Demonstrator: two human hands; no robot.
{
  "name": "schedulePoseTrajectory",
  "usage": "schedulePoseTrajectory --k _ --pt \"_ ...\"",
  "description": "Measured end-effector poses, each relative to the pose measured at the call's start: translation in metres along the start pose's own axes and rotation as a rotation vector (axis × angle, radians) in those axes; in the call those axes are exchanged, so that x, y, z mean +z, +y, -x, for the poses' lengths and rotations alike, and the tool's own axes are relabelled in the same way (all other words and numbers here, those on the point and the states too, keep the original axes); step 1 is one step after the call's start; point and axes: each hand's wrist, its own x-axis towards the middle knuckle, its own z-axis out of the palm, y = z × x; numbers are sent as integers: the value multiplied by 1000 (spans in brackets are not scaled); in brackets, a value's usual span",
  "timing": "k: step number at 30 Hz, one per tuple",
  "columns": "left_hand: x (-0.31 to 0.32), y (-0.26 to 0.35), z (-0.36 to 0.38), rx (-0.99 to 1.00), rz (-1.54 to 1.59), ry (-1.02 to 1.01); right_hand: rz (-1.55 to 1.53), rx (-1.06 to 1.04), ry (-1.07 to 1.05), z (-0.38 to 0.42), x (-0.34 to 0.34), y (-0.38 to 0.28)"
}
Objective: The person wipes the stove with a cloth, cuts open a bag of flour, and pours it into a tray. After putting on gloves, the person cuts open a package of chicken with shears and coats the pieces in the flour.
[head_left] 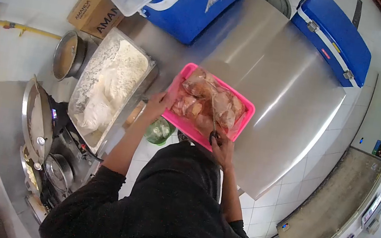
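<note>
A pink tray (247, 113) on the steel table holds a clear plastic bag (227, 106) with reddish-brown pieces of meat (195, 87) inside, which look like marinated chicken. At the tray's left side, my left hand (157, 105) is closed on the edge of the plastic bag, close to the rim. My right hand (223, 150) is at the tray's near edge, closed around the black handle of what look like scissors (213, 115). Their long thin metal blades lie over the bag and point away from me. The bag partly veils the meat.
Left of the tray stands a clear tub of white flour (113, 74), beside a metal pot (67, 54) and a wok (35, 109). Blue cooler boxes (207, 12) (333, 37) stand at the back. Below the table edge is a green basin (158, 131). Chest freezers (337, 197) line the right.
</note>
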Motion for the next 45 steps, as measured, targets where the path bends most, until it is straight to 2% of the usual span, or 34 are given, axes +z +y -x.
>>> schedulePoseTrajectory --k 2,3,6,9,12,15,18,20,22,23,25,27,30,33,35,37,40,42,45 --pt "4 -38 1 28 66 -29 -41 0 -15 -3 1 2" --pt "6 -55 0 43 102 -43 74 -67 -1 -5 0 4" --pt "3 -69 -4 178 -282 19 181 -64 -51 -7 -3 -2" --pt "15 -96 -38 136 -404 -33 190 44 -82 3 -4 -25" --pt "12 -34 -35 23 -518 3 223 26 -60 14 3 -17" --pt "31 -47 -49 -25 -549 -24 196 -19 -36 30 6 -22" --pt "49 -71 -55 79 -573 -19 198 61 1 50 6 -51" --pt "29 -46 -44 96 -414 -98 168 10 43 63 11 -37" --pt "16 -22 -30 281 -420 -100 118 -11 47 74 12 -28" --pt "11 -14 -19 466 -507 -57 79 -11 36 78 12 -28" --pt "1 12 -4 499 -419 -14 -51 -26 45 91 13 -36" --pt "-8 67 27 186 -69 -20 -57 -39 63 102 11 -44" --pt "-2 90 38 335 -29 16 -51 -148 140 113 5 -45" --pt "-17 150 72 264 70 -100 23 -195 234 120 2 -43" --pt "1 154 60 432 106 5 77 -245 269 128 -1 -49" --pt "13 155 48 465 123 21 115 -356 280 135 -6 -65" --pt "27 159 39 344 147 -71 495 -479 386 142 -8 -74" --pt "34 163 43 301 206 -121 598 -451 451 139 -1 -91" --pt "31 167 55 431 114 -23 702 -396 486 132 -1 -108"
